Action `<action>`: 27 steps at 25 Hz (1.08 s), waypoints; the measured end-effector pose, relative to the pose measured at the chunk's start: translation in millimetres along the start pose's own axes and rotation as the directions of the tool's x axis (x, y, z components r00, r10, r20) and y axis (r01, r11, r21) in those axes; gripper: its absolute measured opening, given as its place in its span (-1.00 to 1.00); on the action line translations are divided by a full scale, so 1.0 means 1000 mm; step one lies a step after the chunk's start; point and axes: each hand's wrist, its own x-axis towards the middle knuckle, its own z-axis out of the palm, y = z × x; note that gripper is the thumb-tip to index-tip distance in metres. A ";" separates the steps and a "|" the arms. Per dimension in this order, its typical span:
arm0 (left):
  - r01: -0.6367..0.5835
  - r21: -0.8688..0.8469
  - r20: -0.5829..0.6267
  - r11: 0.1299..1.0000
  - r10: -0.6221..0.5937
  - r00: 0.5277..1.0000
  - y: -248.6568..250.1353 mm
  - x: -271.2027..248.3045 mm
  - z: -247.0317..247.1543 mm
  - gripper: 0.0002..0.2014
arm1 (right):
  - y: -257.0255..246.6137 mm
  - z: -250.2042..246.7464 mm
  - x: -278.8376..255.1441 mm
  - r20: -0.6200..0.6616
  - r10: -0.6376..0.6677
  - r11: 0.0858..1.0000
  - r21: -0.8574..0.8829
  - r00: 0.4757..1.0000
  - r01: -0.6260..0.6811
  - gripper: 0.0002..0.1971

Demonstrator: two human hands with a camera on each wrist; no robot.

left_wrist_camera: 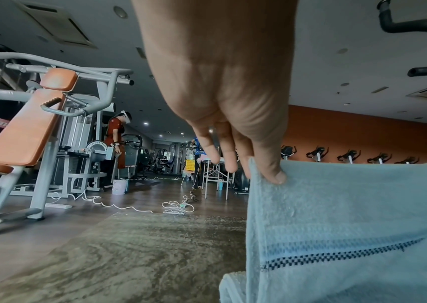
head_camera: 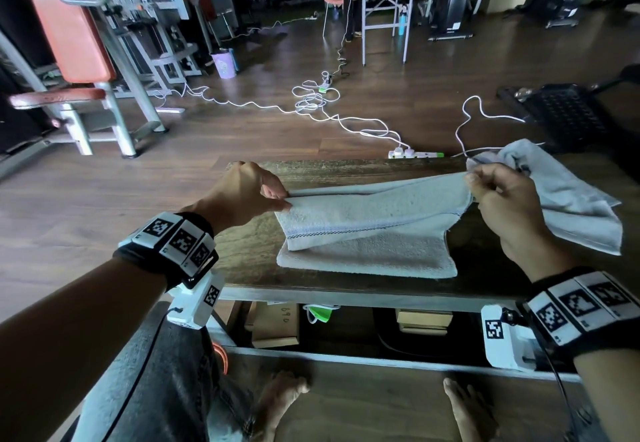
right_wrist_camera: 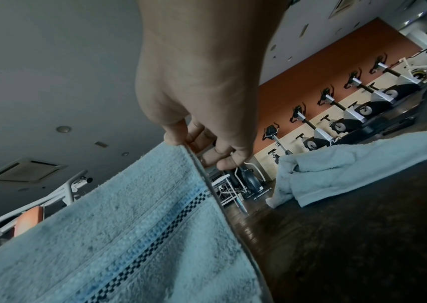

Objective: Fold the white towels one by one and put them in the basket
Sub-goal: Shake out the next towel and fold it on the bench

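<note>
Here a white towel (head_camera: 367,230) lies partly folded on the dark wooden table (head_camera: 249,261), its upper layer lifted; the left hand (head_camera: 242,192) pinches one corner, the right hand (head_camera: 502,206) pinches the other. A second, crumpled towel (head_camera: 575,199) lies just right of it.

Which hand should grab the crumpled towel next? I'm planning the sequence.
Right. The right hand pinches the held towel right beside the crumpled towel; the left hand is at the table's far side.
</note>
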 end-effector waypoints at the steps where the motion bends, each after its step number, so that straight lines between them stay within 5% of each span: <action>1: -0.003 -0.001 0.006 1.000 0.003 1.000 0.000 -0.001 0.000 -0.82 | 0.000 -0.001 0.000 0.006 0.008 1.000 -0.005 1.000 -0.008 -0.92; 7: -0.010 0.005 0.040 1.000 0.010 0.999 0.004 0.001 -0.004 -0.87 | 0.000 -0.004 0.000 0.029 0.051 0.999 -0.017 0.998 -0.051 -0.89; 20: -0.085 -0.145 -0.122 0.986 0.067 0.990 0.005 -0.013 -0.029 -0.93 | -0.027 0.005 0.001 -0.044 0.006 0.998 -0.059 0.999 -0.009 -0.83; 24: -0.027 -0.030 -0.162 0.999 0.022 0.987 0.021 0.019 -0.064 -0.95 | -0.061 0.000 0.027 0.040 0.062 0.992 -0.109 0.997 -0.058 -0.87; 27: 0.060 -0.163 -0.236 0.985 -0.098 0.967 0.044 0.052 -0.086 -0.83 | -0.105 0.003 0.061 0.022 0.112 0.982 -0.157 0.994 -0.107 -0.80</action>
